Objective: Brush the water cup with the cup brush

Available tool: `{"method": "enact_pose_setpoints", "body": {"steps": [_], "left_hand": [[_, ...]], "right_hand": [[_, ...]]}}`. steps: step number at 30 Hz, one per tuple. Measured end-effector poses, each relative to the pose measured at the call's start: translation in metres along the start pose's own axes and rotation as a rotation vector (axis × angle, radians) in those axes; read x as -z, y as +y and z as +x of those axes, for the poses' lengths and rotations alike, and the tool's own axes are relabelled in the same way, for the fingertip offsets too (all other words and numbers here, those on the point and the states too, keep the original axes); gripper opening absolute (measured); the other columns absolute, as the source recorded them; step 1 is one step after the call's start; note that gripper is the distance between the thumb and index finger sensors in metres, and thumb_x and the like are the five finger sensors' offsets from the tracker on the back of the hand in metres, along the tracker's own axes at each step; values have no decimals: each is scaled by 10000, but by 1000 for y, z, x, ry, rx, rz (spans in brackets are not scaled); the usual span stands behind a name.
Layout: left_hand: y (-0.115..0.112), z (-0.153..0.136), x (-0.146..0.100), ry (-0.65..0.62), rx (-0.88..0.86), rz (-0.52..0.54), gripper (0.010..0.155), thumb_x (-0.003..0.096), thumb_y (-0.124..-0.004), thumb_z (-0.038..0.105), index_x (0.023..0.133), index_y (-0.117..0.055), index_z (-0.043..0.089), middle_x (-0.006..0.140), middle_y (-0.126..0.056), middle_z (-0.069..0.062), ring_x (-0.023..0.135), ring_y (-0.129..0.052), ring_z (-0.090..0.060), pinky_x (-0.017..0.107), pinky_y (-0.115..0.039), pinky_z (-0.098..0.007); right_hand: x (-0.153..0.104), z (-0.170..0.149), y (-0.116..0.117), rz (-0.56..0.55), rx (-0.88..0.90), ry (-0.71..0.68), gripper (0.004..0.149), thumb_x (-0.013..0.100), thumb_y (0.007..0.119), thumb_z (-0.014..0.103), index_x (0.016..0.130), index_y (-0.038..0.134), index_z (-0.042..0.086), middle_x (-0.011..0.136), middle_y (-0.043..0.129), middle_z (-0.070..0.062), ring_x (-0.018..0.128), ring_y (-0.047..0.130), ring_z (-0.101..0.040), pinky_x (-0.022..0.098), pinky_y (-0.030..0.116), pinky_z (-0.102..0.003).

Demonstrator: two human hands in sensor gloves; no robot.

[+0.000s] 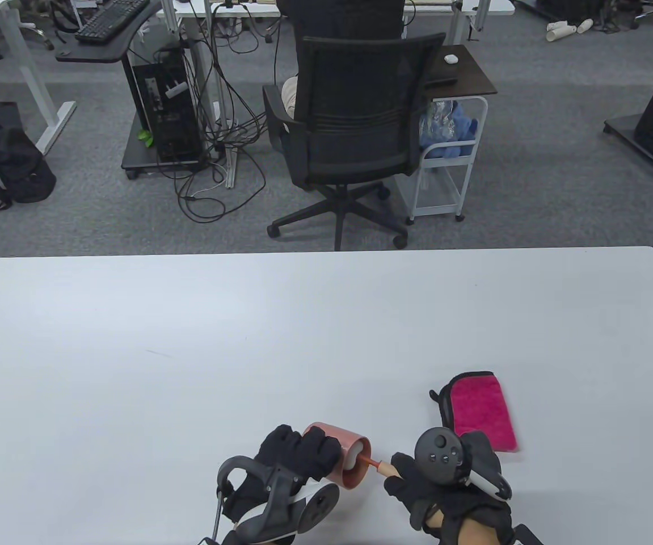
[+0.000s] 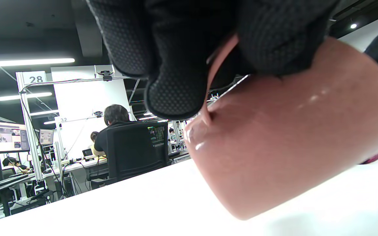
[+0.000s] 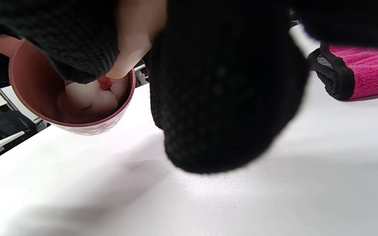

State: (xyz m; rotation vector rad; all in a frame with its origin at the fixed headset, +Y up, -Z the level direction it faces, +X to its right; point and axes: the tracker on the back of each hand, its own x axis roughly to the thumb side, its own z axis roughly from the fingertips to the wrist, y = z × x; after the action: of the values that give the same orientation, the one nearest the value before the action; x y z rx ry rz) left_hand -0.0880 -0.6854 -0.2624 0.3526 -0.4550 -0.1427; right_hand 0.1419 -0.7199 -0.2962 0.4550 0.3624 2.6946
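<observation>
A pink water cup (image 1: 344, 457) is held tipped on its side just above the white table (image 1: 190, 352), mouth toward the right. My left hand (image 1: 295, 454) grips it by the handle and body; the left wrist view shows the cup's outer wall (image 2: 290, 147) under my fingers (image 2: 172, 88). My right hand (image 1: 411, 482) holds the cup brush handle (image 1: 382, 468). The brush's white sponge head (image 1: 353, 454) is inside the cup; it also shows inside the cup (image 3: 38, 82) in the right wrist view (image 3: 92, 98).
A pink cloth with black trim (image 1: 479, 410) lies on the table just right of my right hand, also in the right wrist view (image 3: 356, 72). A black office chair (image 1: 354, 130) stands beyond the table's far edge.
</observation>
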Motion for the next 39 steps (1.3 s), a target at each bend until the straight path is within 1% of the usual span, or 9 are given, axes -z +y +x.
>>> {"method": "enact_pose_setpoints", "body": {"steps": [5, 13, 19, 24, 29, 32, 34, 37, 39], "left_hand": [[0, 0, -1, 4, 4, 10, 404, 387, -831, 443, 790, -815, 409, 837, -891, 83, 589, -1074, -188, 646, -823, -394], [1, -1, -1, 8, 12, 4, 406, 381, -830, 441, 786, -821, 408, 829, -899, 82, 577, -1077, -185, 646, -824, -389], [1, 1, -1, -1, 24, 7, 408, 380, -823, 446, 787, -816, 412, 831, -892, 84, 580, -1066, -184, 651, -814, -390], [2, 2, -1, -5, 34, 5, 409, 381, -824, 442, 789, -818, 408, 832, -892, 83, 590, -1060, -187, 657, -808, -390], [2, 2, -1, -5, 36, 1, 411, 384, -814, 437, 794, -815, 410, 835, -884, 79, 587, -1042, -187, 665, -794, -392], [2, 1, -1, -4, 34, 0, 412, 384, -813, 435, 795, -816, 412, 835, -885, 82, 594, -1040, -187, 669, -790, -391], [1, 0, 0, 0, 10, -28, 413, 381, -818, 436, 794, -821, 415, 839, -889, 88, 616, -1039, -189, 681, -786, -389], [-4, 0, 2, -14, -30, -96, 414, 381, -818, 435, 794, -824, 417, 843, -892, 90, 635, -1029, -201, 686, -775, -406], [-5, 0, 3, -22, -30, -120, 415, 383, -820, 427, 798, -824, 413, 847, -892, 90, 644, -1026, -200, 690, -775, -402]], "right_hand": [[0, 1, 3, 18, 4, 11, 608, 450, 780, 491, 928, 750, 117, 518, 1005, -123, 87, 1059, -192, 66, 869, -348], [3, 5, 11, 79, 5, 7, 605, 452, 775, 491, 928, 745, 118, 517, 1000, -121, 87, 1057, -192, 65, 866, -349], [1, 7, 13, 98, 1, -5, 603, 452, 780, 483, 930, 744, 117, 519, 998, -130, 92, 1058, -204, 70, 863, -356], [1, 8, 15, 118, 31, -23, 603, 451, 783, 482, 929, 744, 116, 517, 998, -133, 90, 1057, -206, 67, 861, -355], [0, 13, 17, 118, 46, -61, 604, 451, 789, 477, 943, 735, 132, 517, 996, -134, 87, 1054, -208, 65, 858, -355], [-3, 18, 15, 82, 19, -96, 603, 450, 791, 477, 945, 734, 136, 512, 998, -128, 79, 1052, -203, 60, 857, -350], [-4, 19, 14, 79, 19, -103, 600, 449, 793, 478, 943, 739, 140, 508, 1002, -124, 75, 1051, -200, 58, 856, -347], [-3, 17, 14, 90, 28, -100, 599, 449, 792, 480, 943, 742, 144, 511, 1003, -122, 76, 1051, -202, 60, 857, -346], [-3, 14, 13, 86, 31, -98, 594, 448, 794, 477, 943, 748, 152, 514, 1004, -122, 79, 1051, -206, 62, 857, -347]]}}
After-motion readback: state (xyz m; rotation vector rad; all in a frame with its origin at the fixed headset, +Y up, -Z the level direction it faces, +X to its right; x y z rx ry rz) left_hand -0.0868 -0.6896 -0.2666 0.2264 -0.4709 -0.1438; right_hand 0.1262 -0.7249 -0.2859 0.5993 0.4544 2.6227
